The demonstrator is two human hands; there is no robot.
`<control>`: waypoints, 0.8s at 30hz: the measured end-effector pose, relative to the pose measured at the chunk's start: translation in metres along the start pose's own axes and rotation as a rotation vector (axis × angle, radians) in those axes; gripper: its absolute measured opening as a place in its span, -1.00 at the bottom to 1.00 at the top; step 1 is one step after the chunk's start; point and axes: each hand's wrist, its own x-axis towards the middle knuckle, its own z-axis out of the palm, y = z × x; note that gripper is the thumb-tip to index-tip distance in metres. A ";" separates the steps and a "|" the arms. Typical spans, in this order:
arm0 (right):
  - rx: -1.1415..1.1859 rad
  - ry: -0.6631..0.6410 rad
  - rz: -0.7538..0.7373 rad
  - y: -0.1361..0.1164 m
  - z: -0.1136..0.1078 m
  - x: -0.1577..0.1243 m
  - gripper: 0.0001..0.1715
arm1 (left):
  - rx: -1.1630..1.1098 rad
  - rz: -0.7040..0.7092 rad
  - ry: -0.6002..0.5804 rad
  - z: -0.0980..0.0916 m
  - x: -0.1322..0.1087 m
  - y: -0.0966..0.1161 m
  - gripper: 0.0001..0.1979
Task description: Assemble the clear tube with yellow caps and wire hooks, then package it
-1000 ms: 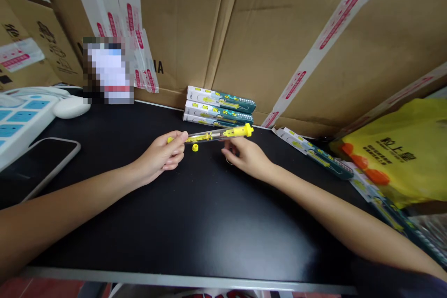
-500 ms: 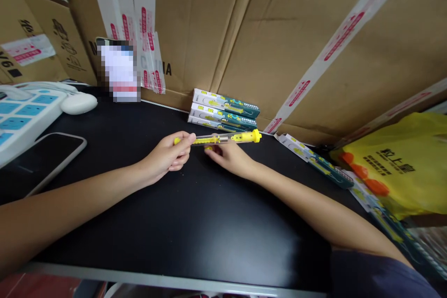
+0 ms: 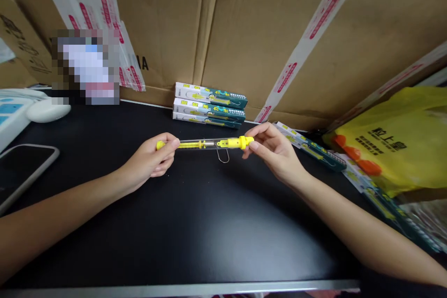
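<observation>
A clear tube with yellow ends and a yellow spring inside, a spring scale [image 3: 206,143], is held level above the black table [image 3: 195,223]. My left hand [image 3: 153,160] is closed round its left yellow end. My right hand [image 3: 275,149] pinches the right yellow end between thumb and fingers. A small wire hook [image 3: 222,155] hangs below the tube near its middle.
Three boxed scales [image 3: 209,104] are stacked at the back against big taped cardboard cartons [image 3: 265,32]. More flat boxes [image 3: 314,151] and a yellow plastic bag [image 3: 394,144] lie at the right. A phone [image 3: 21,167], a white mouse [image 3: 47,109] and a power strip [image 3: 9,114] sit at the left.
My right hand came up from the table under the tube and now pinches the tube's right end. The small yellow cap that lay on the table is no longer seen.
</observation>
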 end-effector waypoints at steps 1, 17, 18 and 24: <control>0.005 -0.005 0.003 0.001 0.001 0.000 -0.77 | 0.009 -0.001 0.003 0.001 0.000 0.000 -0.68; -0.057 -0.006 0.027 -0.004 0.006 -0.003 -0.75 | 0.070 -0.006 -0.003 0.001 0.001 -0.002 -0.70; -0.063 -0.011 0.031 -0.005 0.006 -0.004 -0.74 | 0.072 -0.005 -0.003 0.001 0.000 -0.002 -0.70; -0.112 -0.016 0.041 -0.004 0.008 -0.007 -0.74 | 0.106 0.004 0.011 0.003 0.000 -0.002 -0.70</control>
